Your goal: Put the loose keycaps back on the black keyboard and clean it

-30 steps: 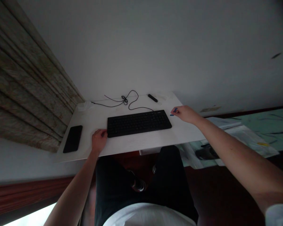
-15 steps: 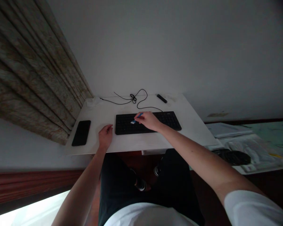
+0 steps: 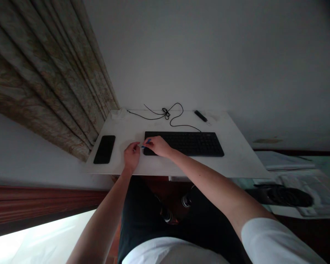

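A black keyboard (image 3: 192, 143) lies on the white desk (image 3: 154, 167). At its left end my right hand (image 3: 159, 146) is closed in a pinch on a small blue-handled brush (image 3: 148, 141). The brush's pale end, seen earlier, is now mostly hidden by the fingers. Just left of the keyboard, my left hand (image 3: 132, 157) rests by the desk surface, fingers loosely bent and thumb apart from them. I see nothing held in it. The fingertips of both hands are close together, with a narrow gap between.
A black phone (image 3: 104, 149) lies on the desk's left side. Behind the keyboard are its tied black cable (image 3: 166, 113) and a small black stick-shaped object (image 3: 200, 116). Clear plastic (image 3: 118, 114) sits at the back left corner. A patterned curtain (image 3: 57, 73) hangs at left.
My right hand has moved left with the brush, from over the keyboard's keys to its left end beside my left hand. The whole view has shifted, so the desk appears farther right.
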A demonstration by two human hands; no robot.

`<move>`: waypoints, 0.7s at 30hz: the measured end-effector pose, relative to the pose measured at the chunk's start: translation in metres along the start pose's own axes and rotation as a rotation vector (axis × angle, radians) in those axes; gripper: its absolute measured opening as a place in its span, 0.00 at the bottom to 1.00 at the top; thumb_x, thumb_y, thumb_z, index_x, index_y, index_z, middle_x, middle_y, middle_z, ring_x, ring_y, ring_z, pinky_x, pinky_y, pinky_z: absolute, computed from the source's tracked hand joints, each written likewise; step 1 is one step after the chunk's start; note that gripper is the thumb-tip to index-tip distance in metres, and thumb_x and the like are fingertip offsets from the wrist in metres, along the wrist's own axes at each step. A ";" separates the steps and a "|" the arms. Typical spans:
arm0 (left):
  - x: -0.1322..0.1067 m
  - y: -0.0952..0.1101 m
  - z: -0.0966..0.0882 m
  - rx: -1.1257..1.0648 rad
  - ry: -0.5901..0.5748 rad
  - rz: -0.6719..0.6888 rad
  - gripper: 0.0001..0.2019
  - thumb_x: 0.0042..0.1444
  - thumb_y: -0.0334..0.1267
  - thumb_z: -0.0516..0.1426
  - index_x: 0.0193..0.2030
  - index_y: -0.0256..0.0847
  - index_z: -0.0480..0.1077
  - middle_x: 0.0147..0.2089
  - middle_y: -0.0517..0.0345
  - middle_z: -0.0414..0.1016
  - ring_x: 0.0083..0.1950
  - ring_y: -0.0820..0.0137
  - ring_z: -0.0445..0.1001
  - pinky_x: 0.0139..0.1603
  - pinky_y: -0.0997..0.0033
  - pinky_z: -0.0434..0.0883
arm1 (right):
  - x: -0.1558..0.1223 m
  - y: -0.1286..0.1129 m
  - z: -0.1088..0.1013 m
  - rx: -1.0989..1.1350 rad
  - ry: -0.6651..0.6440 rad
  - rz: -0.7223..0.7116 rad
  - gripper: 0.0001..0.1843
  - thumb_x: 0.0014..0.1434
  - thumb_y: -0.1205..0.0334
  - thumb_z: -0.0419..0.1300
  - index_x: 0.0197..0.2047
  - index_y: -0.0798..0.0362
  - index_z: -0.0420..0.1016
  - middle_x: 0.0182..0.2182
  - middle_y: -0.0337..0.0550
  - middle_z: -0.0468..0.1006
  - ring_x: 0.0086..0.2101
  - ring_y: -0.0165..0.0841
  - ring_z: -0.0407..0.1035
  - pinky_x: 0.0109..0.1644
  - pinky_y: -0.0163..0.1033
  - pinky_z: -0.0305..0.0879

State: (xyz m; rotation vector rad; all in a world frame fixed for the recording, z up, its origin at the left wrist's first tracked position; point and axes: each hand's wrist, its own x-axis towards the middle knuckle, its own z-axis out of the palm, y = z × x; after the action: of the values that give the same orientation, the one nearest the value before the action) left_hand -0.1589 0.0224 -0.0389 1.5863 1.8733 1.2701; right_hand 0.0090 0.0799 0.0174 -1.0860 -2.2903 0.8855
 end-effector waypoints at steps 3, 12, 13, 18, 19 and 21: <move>0.000 0.001 0.000 0.017 -0.030 0.007 0.14 0.60 0.34 0.53 0.46 0.39 0.78 0.41 0.53 0.81 0.42 0.67 0.78 0.52 0.64 0.73 | -0.006 0.004 -0.006 0.011 0.002 -0.017 0.09 0.64 0.67 0.61 0.41 0.50 0.84 0.36 0.40 0.85 0.36 0.31 0.77 0.41 0.32 0.64; 0.000 0.005 0.000 0.046 -0.055 -0.007 0.14 0.59 0.34 0.52 0.45 0.40 0.79 0.40 0.54 0.82 0.41 0.66 0.78 0.51 0.64 0.74 | -0.020 0.014 -0.021 -0.055 0.007 0.025 0.07 0.64 0.65 0.62 0.39 0.51 0.84 0.33 0.40 0.84 0.34 0.31 0.77 0.38 0.32 0.64; 0.000 0.005 0.000 0.050 -0.057 -0.009 0.14 0.59 0.34 0.52 0.45 0.40 0.79 0.40 0.54 0.82 0.41 0.66 0.78 0.51 0.64 0.74 | -0.022 0.015 -0.024 -0.062 0.006 0.032 0.07 0.64 0.65 0.63 0.39 0.51 0.84 0.33 0.40 0.84 0.33 0.31 0.77 0.38 0.32 0.63; 0.000 0.006 0.002 0.073 -0.076 -0.010 0.15 0.59 0.36 0.52 0.45 0.40 0.79 0.40 0.53 0.82 0.41 0.65 0.79 0.51 0.63 0.74 | -0.028 0.020 -0.037 -0.069 -0.012 0.045 0.07 0.63 0.66 0.63 0.38 0.51 0.84 0.31 0.40 0.83 0.32 0.30 0.76 0.37 0.32 0.63; 0.000 0.007 0.002 0.081 -0.078 -0.009 0.15 0.59 0.36 0.52 0.45 0.40 0.79 0.40 0.53 0.82 0.41 0.65 0.79 0.52 0.63 0.74 | -0.028 0.020 -0.038 -0.059 -0.006 0.042 0.07 0.63 0.66 0.62 0.38 0.51 0.84 0.31 0.40 0.83 0.32 0.30 0.76 0.38 0.32 0.63; 0.001 0.006 0.002 0.095 -0.079 -0.006 0.15 0.59 0.36 0.52 0.45 0.40 0.79 0.40 0.53 0.82 0.41 0.65 0.79 0.51 0.63 0.74 | -0.026 0.017 -0.037 -0.029 0.016 0.039 0.07 0.64 0.66 0.62 0.39 0.51 0.84 0.32 0.40 0.84 0.32 0.30 0.76 0.38 0.32 0.63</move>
State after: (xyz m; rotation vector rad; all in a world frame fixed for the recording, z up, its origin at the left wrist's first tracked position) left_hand -0.1538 0.0237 -0.0347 1.6524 1.9139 1.1138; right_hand 0.0561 0.0809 0.0277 -1.1492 -2.2827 0.8581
